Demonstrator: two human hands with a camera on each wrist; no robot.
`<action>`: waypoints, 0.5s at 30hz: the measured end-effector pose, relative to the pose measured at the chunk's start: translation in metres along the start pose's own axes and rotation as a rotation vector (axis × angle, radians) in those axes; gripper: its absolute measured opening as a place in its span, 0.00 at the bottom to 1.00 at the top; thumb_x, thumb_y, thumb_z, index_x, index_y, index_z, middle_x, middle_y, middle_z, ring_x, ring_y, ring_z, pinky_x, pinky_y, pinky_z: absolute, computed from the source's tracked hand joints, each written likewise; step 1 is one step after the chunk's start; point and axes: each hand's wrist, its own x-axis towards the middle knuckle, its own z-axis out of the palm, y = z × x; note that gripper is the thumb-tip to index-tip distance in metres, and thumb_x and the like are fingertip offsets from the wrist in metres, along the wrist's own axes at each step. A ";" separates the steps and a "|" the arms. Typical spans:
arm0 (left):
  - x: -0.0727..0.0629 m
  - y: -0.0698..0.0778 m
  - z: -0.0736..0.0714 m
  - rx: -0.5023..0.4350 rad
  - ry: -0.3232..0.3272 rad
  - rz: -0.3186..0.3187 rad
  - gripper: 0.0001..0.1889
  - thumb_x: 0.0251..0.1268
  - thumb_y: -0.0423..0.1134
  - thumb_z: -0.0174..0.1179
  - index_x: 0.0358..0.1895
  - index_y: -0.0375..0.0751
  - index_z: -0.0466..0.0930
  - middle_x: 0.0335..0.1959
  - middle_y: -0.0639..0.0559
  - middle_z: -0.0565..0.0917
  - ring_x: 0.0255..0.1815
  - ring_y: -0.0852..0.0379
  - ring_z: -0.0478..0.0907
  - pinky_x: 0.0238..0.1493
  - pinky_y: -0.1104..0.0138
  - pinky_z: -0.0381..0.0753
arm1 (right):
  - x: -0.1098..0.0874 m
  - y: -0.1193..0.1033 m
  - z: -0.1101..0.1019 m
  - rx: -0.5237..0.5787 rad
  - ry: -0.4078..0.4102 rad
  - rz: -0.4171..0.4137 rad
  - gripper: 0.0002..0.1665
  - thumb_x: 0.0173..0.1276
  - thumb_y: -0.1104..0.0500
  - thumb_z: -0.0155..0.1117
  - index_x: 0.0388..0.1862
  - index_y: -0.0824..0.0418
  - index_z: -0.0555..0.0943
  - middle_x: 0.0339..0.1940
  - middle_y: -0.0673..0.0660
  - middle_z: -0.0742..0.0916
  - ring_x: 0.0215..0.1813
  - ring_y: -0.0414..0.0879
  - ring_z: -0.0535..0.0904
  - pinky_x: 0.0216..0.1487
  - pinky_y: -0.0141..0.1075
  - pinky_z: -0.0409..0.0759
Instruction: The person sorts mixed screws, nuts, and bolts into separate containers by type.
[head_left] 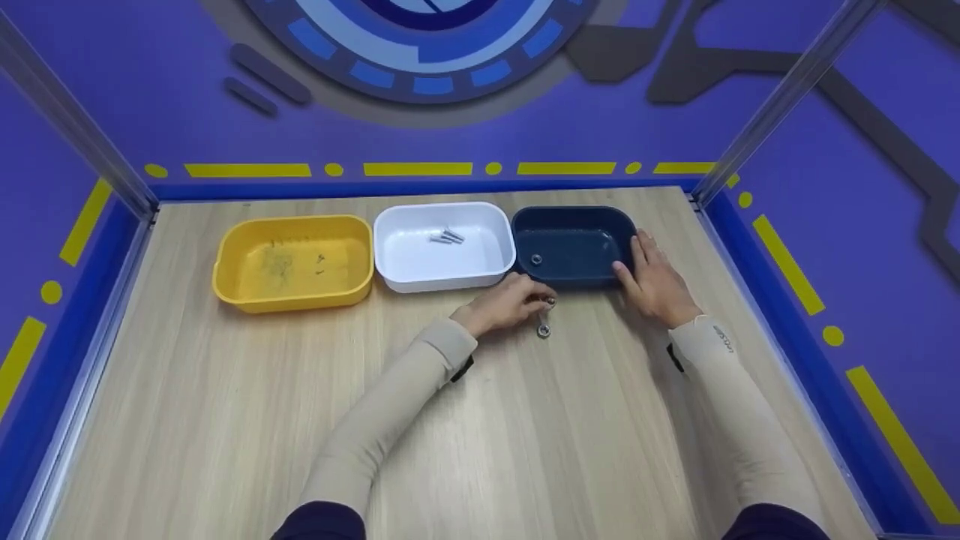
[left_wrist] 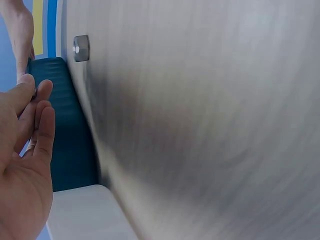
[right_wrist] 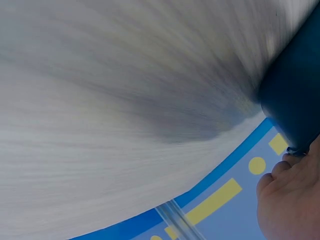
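My left hand (head_left: 510, 304) is just in front of the dark blue bin (head_left: 577, 283), its thumb and index finger pinching a small metal nut (head_left: 551, 301). In the left wrist view, the fingertips mostly hide that nut. A second hex nut (head_left: 544, 331) lies on the table a little nearer to me, and the left wrist view shows this loose nut (left_wrist: 81, 48) on its own. My right hand (head_left: 660, 289) holds the bin's front right corner, thumb at the front rim and fingers along the right side. One nut (head_left: 536, 259) lies inside the dark bin.
Left of the dark bin stands a white bin (head_left: 420, 266) with several screws (head_left: 448, 236) in it. Further left, a yellow bin (head_left: 292, 306) holds small dark screws (head_left: 320, 259). Purple panels (head_left: 450, 142) wall the wooden table (head_left: 525, 450) at the back and both sides.
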 end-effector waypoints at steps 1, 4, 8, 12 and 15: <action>0.001 0.002 -0.001 -0.006 0.003 0.000 0.13 0.80 0.36 0.62 0.58 0.35 0.89 0.49 0.49 0.92 0.47 0.62 0.85 0.54 0.69 0.85 | 0.000 0.000 0.000 0.000 0.000 0.000 0.53 0.86 0.31 0.35 0.87 0.73 0.47 0.90 0.70 0.50 0.89 0.69 0.45 0.87 0.63 0.49; 0.004 0.006 -0.005 -0.013 0.008 -0.001 0.13 0.80 0.37 0.62 0.58 0.35 0.89 0.49 0.49 0.93 0.48 0.61 0.86 0.55 0.69 0.86 | -0.001 -0.001 -0.001 0.000 0.005 -0.002 0.53 0.87 0.31 0.36 0.87 0.73 0.47 0.90 0.70 0.50 0.89 0.69 0.45 0.87 0.63 0.49; 0.009 0.011 -0.010 -0.018 0.010 0.003 0.13 0.80 0.37 0.63 0.59 0.36 0.89 0.51 0.48 0.93 0.50 0.59 0.88 0.56 0.69 0.86 | -0.001 -0.001 -0.001 -0.006 0.013 -0.010 0.52 0.87 0.33 0.37 0.87 0.74 0.47 0.90 0.71 0.51 0.89 0.68 0.45 0.88 0.63 0.48; 0.015 0.016 -0.015 -0.009 0.012 0.020 0.14 0.80 0.37 0.62 0.60 0.37 0.89 0.53 0.48 0.92 0.52 0.58 0.88 0.57 0.68 0.86 | -0.001 -0.002 0.000 -0.008 0.015 -0.012 0.51 0.88 0.34 0.38 0.86 0.74 0.47 0.90 0.71 0.51 0.90 0.68 0.45 0.88 0.63 0.48; 0.021 0.019 -0.019 0.004 0.015 0.033 0.14 0.81 0.38 0.62 0.60 0.37 0.89 0.53 0.48 0.92 0.53 0.58 0.88 0.57 0.68 0.86 | -0.001 -0.002 0.000 -0.011 0.013 -0.005 0.52 0.87 0.34 0.37 0.87 0.74 0.47 0.90 0.71 0.50 0.90 0.68 0.45 0.88 0.62 0.48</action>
